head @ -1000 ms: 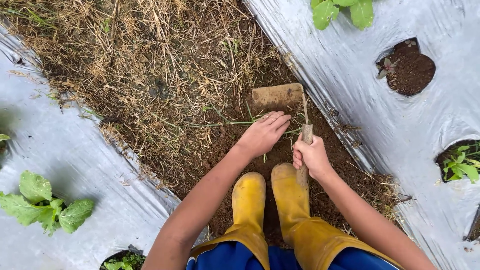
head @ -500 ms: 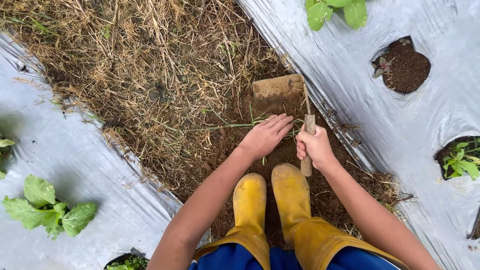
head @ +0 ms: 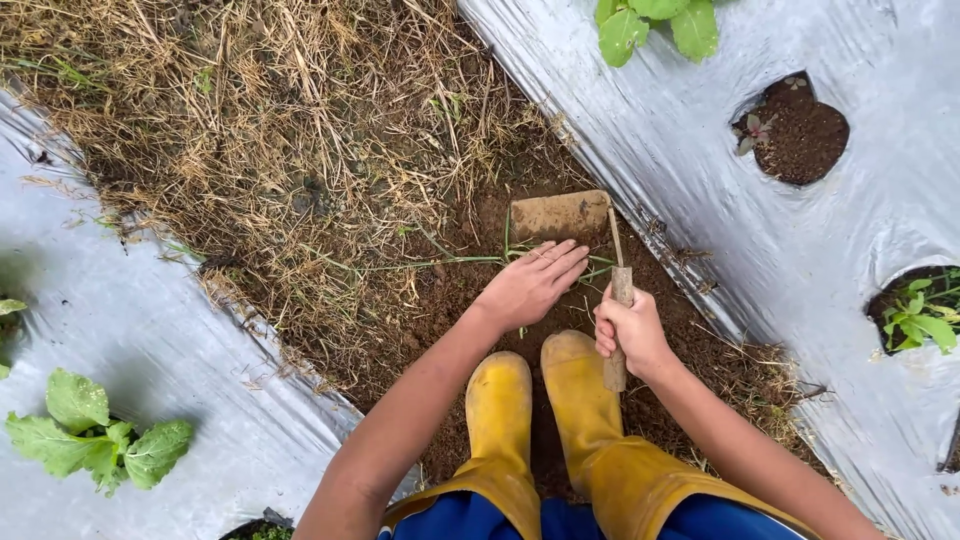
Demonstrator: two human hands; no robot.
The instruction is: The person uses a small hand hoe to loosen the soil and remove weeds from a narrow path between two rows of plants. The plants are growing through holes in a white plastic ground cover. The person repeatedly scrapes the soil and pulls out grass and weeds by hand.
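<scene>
My right hand grips the wooden handle of a small hand hoe; its flat, soil-caked blade rests on the dark soil just ahead of my fingers. My left hand lies palm down on green grass stems and the loose soil beside the blade, with its fingers together. Both hands are right in front of my yellow rubber boots, which stand on bare earth in the furrow.
Dry straw and dead grass cover the furrow ahead and to the left. Silver plastic mulch flanks both sides, also seen on the right, with planting holes and leafy seedlings.
The hoe blade pushed forward into the straw, then came back toward me and now sits closer to my left hand. My left hand stayed on the grass.
</scene>
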